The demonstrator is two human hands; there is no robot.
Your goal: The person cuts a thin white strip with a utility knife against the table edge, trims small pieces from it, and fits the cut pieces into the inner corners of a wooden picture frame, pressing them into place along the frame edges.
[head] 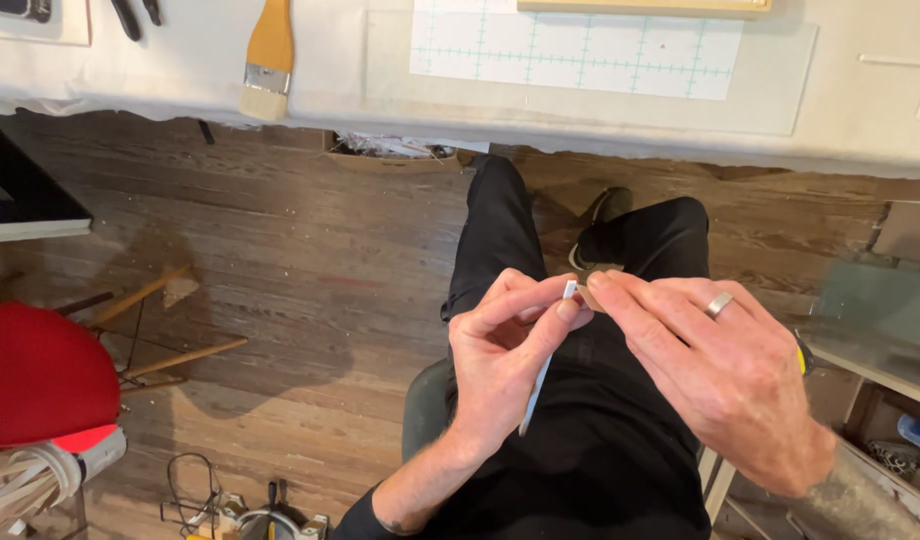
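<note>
My left hand (505, 350) pinches a thin white strip (540, 385) between thumb and forefinger; the strip runs down past my palm. My right hand (715, 365), with a ring on one finger, meets it at the strip's upper end (570, 290) and holds a small tan piece (592, 298) against it with its fingertips. Both hands hover over my lap in black trousers (600, 440). Most of the tan piece is hidden by my fingers.
A white worktable (180, 70) lies ahead with a wide paintbrush (268, 60) and a gridded cutting mat (580, 50). A red chair (40, 375) stands at the left on the wooden floor (310, 270). A shelf with clutter (880, 380) is at the right.
</note>
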